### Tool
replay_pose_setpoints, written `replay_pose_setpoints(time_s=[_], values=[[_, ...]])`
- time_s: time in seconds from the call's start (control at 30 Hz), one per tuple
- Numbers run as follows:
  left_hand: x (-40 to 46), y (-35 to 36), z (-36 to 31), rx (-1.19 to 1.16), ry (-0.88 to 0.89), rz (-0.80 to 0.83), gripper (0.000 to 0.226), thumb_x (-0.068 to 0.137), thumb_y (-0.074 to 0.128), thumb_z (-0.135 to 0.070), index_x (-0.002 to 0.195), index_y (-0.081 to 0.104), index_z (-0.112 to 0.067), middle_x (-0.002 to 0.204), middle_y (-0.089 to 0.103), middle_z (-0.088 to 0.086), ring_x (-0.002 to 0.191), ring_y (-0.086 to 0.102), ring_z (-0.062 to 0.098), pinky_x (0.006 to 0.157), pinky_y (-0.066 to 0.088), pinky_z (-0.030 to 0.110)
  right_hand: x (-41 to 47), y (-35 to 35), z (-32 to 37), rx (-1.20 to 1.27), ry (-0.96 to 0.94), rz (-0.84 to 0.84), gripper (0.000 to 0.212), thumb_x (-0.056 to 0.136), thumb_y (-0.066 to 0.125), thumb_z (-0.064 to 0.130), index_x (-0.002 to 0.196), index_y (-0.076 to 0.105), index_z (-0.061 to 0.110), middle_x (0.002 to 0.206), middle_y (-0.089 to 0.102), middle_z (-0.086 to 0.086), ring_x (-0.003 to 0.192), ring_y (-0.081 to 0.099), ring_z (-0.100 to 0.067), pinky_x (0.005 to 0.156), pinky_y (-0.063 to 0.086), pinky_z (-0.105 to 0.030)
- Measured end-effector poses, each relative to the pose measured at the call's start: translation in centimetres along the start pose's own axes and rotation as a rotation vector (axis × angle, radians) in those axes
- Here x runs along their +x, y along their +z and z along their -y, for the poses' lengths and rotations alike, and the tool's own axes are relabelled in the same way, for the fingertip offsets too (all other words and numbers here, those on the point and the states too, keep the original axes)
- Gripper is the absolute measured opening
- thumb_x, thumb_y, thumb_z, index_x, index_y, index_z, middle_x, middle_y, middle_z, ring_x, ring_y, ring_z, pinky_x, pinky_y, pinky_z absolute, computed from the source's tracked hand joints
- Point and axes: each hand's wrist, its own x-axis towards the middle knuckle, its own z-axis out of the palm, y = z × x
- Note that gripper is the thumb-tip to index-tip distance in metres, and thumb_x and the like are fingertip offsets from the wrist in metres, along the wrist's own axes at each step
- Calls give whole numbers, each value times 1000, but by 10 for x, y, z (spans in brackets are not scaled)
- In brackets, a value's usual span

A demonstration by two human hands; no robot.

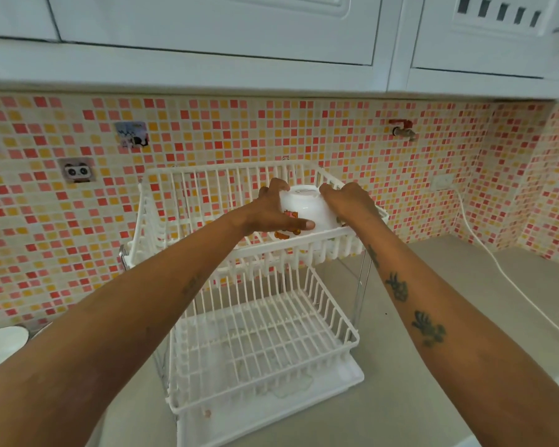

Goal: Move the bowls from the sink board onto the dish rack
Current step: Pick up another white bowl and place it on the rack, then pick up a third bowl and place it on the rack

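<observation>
A white bowl [305, 209] with red and orange marks is held upside down in the top tier of the white two-tier dish rack [207, 175]. My left hand [271, 209] grips its left side with the thumb across the front. On the bowl's right side, my right hand [352, 201] holds it too. The rack's lower tier [265, 343] has nothing in it. Another white dish [0, 346] shows at the far left edge, partly cut off.
The rack stands on a grey counter [433, 285] against a pink and orange mosaic wall. A white cable [484, 253] runs down from a wall socket [442, 182] on the right. A tap [404, 130] sticks out of the wall. White cupboards hang overhead.
</observation>
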Motion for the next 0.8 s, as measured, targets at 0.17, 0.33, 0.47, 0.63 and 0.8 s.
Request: replay_pose_setpoints(time_s=[0.17, 0.33, 0.47, 0.63, 0.8], values=[[-14, -16, 2, -140, -48, 46, 90, 79, 77, -39, 147, 19, -28, 146, 35, 10, 123, 52, 30, 94, 53, 42, -6, 4, 2, 41, -64, -168, 42, 88, 50, 44, 96, 65, 6, 94, 68, -11, 90, 66, -32, 66, 44, -29], [-49, -59, 14, -345, -17, -218, 64, 87, 69, -36, 140, 37, -18, 147, 38, 10, 127, 50, 28, 97, 52, 43, -24, 9, 27, 169, -299, -324, 36, 90, 50, 33, 111, 67, 9, 127, 59, -11, 117, 57, -26, 91, 43, -31], [-87, -106, 45, -421, 61, -613, 24, 91, 65, -28, 107, 53, -15, 110, 54, 2, 100, 62, 23, 84, 57, 40, -60, 37, 97, 376, -451, -167, 23, 86, 48, 35, 83, 65, 20, 114, 62, -8, 103, 61, -24, 90, 48, -33], [-154, -157, 98, -450, -4, -937, 9, 94, 60, -19, 90, 52, -16, 97, 58, 5, 86, 57, 19, 84, 53, 36, -125, 106, 182, 545, -596, 108, 31, 90, 48, 26, 59, 45, 24, 75, 53, -1, 66, 50, -9, 66, 42, -28], [-234, -189, 167, -459, -223, -1089, 8, 95, 57, -17, 98, 52, -12, 99, 57, 9, 87, 56, 19, 82, 54, 36, -187, 186, 235, 628, -649, 379, 36, 96, 45, 20, 63, 48, 6, 60, 35, 0, 43, 36, -5, 47, 30, -13]])
